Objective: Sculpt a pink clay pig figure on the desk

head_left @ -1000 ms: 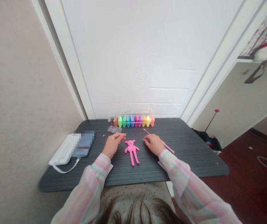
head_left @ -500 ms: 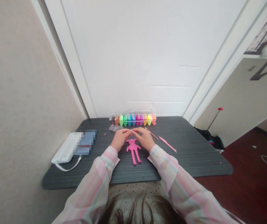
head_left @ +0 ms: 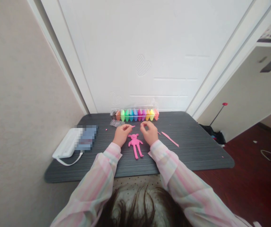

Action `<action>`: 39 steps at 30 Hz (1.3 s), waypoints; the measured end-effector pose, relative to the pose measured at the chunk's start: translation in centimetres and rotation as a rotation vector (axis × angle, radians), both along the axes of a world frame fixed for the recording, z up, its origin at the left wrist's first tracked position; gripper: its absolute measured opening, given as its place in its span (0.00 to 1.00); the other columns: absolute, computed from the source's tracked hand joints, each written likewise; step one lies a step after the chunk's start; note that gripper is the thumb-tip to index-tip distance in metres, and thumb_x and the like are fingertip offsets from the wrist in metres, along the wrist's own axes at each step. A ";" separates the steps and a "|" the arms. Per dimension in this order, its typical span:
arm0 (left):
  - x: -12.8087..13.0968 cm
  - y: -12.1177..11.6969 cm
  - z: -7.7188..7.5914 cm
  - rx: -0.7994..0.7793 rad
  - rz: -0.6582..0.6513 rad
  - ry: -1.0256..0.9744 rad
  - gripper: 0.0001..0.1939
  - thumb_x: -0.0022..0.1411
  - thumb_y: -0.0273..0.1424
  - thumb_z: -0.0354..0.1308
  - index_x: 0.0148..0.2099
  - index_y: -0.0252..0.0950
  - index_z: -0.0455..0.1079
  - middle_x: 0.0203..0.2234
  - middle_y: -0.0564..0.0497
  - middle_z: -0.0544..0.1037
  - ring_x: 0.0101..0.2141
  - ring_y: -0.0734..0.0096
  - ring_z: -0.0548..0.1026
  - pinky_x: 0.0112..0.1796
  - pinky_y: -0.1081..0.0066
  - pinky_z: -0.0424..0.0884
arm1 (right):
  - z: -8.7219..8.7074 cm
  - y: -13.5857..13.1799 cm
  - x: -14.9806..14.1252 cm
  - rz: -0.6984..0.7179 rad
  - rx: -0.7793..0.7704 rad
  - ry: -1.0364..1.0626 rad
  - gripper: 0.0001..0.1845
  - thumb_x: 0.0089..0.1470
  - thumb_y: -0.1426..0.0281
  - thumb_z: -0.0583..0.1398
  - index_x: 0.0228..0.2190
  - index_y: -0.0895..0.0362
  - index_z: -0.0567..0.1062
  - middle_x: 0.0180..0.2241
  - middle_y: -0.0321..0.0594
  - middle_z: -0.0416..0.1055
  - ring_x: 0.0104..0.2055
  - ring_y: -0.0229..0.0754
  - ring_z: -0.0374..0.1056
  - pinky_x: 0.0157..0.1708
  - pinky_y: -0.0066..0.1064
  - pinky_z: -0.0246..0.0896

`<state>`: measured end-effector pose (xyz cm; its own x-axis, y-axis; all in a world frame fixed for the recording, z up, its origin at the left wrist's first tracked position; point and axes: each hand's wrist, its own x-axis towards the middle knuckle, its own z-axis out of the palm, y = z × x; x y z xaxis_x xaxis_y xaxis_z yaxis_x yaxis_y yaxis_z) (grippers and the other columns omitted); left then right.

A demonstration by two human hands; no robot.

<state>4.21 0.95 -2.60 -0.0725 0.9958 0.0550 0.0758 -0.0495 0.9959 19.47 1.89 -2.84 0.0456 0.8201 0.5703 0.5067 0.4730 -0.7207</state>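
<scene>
My left hand (head_left: 121,134) pinches a small thin piece of pink clay (head_left: 133,126) between thumb and fingertips, its tip poking out to the right. My right hand (head_left: 150,132) is a short gap away, with thumb and index finger closed together; whatever they hold, if anything, is too small to see. Between and below the hands, a pink clay figure (head_left: 135,143) lies flat on the dark table, with ears, arms and long legs. A pink modelling knife (head_left: 170,139) lies right of my right hand. Another thin pink tool (head_left: 159,133) is mostly hidden behind that hand.
A row of coloured clay blocks (head_left: 135,115) in clear wrap stands at the table's back. Nearby lies a crumpled clear wrapper (head_left: 116,123). A white power bank (head_left: 66,143) with a cable and a blurred-out blue item (head_left: 87,137) occupy the left side of the dark table (head_left: 197,151).
My hands, together above the figure's head before, have moved apart. The pink clay piece now shows in my left fingertips. The view has tilted slightly downward.
</scene>
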 end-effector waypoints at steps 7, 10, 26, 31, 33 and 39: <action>-2.2 0.2 0.2 0.027 0.184 -0.006 0.11 0.60 0.35 0.51 0.36 0.30 0.66 0.24 0.55 0.69 0.21 0.81 0.66 0.22 0.76 0.65 | -0.6 1.8 2.6 -0.106 -0.097 0.269 0.20 0.50 0.59 0.49 0.33 0.60 0.72 0.29 0.42 0.73 0.32 0.40 0.68 0.35 0.32 0.61; -2.5 0.0 0.2 0.050 0.214 0.048 0.11 0.59 0.35 0.52 0.33 0.30 0.66 0.22 0.56 0.69 0.20 0.81 0.65 0.22 0.76 0.65 | -0.9 1.7 2.4 -0.026 -0.130 0.287 0.20 0.50 0.59 0.51 0.34 0.60 0.73 0.30 0.42 0.74 0.32 0.40 0.69 0.34 0.32 0.63; -6.2 -4.7 -1.3 0.165 0.082 0.840 0.08 0.50 0.35 0.55 0.28 0.39 0.73 0.27 0.49 0.76 0.31 0.65 0.70 0.35 0.67 0.64 | -0.2 0.4 1.6 0.027 -0.158 0.217 0.13 0.46 0.60 0.57 0.25 0.56 0.73 0.23 0.36 0.72 0.27 0.38 0.66 0.32 0.30 0.61; -6.4 -3.9 -2.3 0.211 0.041 0.989 0.12 0.55 0.36 0.50 0.33 0.38 0.74 0.32 0.47 0.76 0.36 0.62 0.69 0.41 0.64 0.63 | -0.1 0.4 1.8 0.043 -0.145 0.194 0.16 0.51 0.60 0.51 0.29 0.57 0.74 0.27 0.38 0.74 0.30 0.38 0.68 0.35 0.31 0.61; -6.4 -3.9 -2.4 0.221 0.030 1.029 0.13 0.56 0.36 0.50 0.34 0.38 0.74 0.32 0.47 0.76 0.36 0.62 0.69 0.42 0.64 0.63 | -0.1 0.4 1.8 0.040 -0.145 0.184 0.16 0.49 0.59 0.54 0.24 0.57 0.73 0.23 0.37 0.72 0.27 0.39 0.67 0.33 0.31 0.60; -6.3 -4.1 -2.5 0.223 0.069 1.091 0.12 0.55 0.34 0.51 0.36 0.36 0.74 0.33 0.45 0.75 0.37 0.61 0.68 0.41 0.62 0.64 | 0.0 0.2 1.9 0.075 -0.135 0.174 0.12 0.44 0.61 0.58 0.22 0.56 0.74 0.25 0.38 0.72 0.29 0.40 0.66 0.34 0.32 0.60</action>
<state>-2.12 -3.14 -5.10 0.0687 0.9515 0.2997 0.9138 -0.1805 0.3638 21.33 2.13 -2.88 0.0694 0.8934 0.4440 0.3361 0.3981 -0.8536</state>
